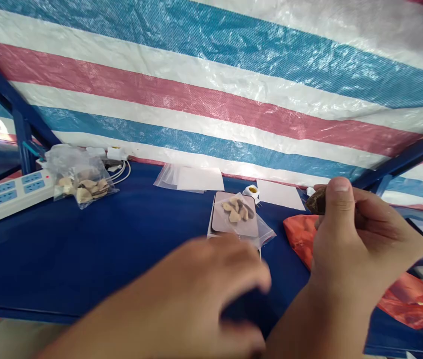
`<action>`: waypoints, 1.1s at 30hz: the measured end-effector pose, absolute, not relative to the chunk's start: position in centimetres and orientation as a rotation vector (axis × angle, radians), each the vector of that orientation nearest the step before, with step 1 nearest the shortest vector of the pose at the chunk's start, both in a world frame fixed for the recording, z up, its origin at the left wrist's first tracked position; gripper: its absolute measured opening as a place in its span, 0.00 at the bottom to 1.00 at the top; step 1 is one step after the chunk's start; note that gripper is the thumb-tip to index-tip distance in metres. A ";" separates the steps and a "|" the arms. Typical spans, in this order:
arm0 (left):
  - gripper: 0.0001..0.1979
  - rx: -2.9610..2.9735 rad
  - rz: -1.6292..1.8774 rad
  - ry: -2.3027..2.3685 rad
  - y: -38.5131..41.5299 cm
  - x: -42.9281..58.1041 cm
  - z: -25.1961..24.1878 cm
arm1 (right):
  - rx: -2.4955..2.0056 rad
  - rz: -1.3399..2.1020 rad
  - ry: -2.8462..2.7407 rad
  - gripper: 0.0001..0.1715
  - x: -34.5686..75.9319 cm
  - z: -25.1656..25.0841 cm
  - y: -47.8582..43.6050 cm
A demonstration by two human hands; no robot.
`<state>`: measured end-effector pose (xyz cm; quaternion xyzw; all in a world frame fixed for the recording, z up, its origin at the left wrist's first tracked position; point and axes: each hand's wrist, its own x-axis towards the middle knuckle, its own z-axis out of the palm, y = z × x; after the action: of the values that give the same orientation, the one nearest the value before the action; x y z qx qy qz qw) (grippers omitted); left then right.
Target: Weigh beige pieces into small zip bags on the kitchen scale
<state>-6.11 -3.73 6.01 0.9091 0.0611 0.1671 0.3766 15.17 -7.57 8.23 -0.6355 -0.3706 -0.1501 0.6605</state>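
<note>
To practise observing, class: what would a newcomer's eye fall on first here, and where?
The striped blue, white and red tarp fills the background. At right, the right hand pinches a dark brown lump above a red plastic bag. In the middle of the blue table, pale pieces lie on a small grey tray, with the blurred left hand low in front.

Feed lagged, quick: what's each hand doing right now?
Left hand: blurred, palm down over the table; cannot tell if it holds anything.
Right hand: closed, pinching a brown chunk.
</note>
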 end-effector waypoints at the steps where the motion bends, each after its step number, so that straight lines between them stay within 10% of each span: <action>1: 0.31 2.423 0.428 0.300 -1.6 -4.5 6.0 | -1.459 -0.348 -0.821 0.15 15.6 8.2 -7.7; 6: 0.59 2.753 0.114 0.165 5.3 3.6 3.9 | -1.586 -0.289 -0.930 0.19 16.9 8.2 -8.1; 15: 0.30 2.415 0.474 0.166 3.8 5.8 3.1 | -1.595 -0.264 -1.078 0.17 17.0 8.4 -9.1; 25: 0.29 1.691 0.612 0.211 -0.1 3.6 5.4 | -1.481 -0.189 -1.309 0.21 16.7 8.9 -9.6; 33: 0.29 2.484 0.488 0.249 6.0 5.6 8.0 | -1.489 -0.300 -0.942 0.28 17.0 8.3 -8.8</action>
<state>5.57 5.98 8.04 0.9332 0.0934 0.1832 0.2947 16.98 -8.80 8.27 -0.6492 -0.4106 -0.1308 0.6267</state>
